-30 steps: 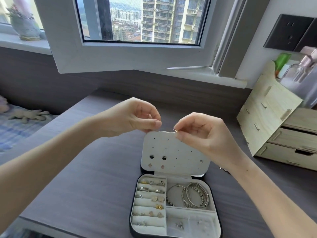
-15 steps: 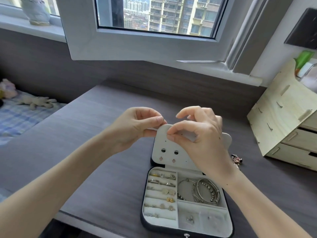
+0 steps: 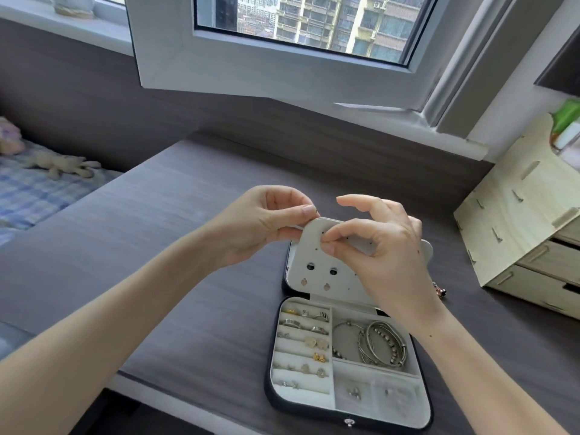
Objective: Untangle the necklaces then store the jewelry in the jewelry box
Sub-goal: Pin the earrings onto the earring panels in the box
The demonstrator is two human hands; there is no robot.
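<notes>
- One jewelry box (image 3: 317,411) lies open on the near part of the desk (image 3: 175,246), its dark shell lined in white
- Roughly six padded rows fill the left side of the tray, with rings in the top two and small earrings below
- Three compartments take the right side: the large upper one holds silver bangles (image 3: 381,345), too overlapped to count surely, and the two small lower ones each hold a tiny piece
- Two dark round studs and two pinkish drops sit low on the upright lid panel (image 3: 317,265)
- Two hands meet above the lid's top edge: the left hand (image 3: 266,224) presses thumb to forefinger, and the right hand (image 3: 379,246) pinches thumb to forefinger with its other fingers curled above
- Between those pinches runs the necklace (image 3: 297,227), so fine that only a faint pale strand shows by the left thumb
- One small reddish charm (image 3: 439,290) lies on the desk just right of the lid, partly behind the right wrist
- One pale wooden drawer organizer (image 3: 518,230) stands at the right
- One plush toy (image 3: 62,164) lies on the checked bed (image 3: 28,196) at far left
- One window sash (image 3: 251,70) hangs open beyond
</notes>
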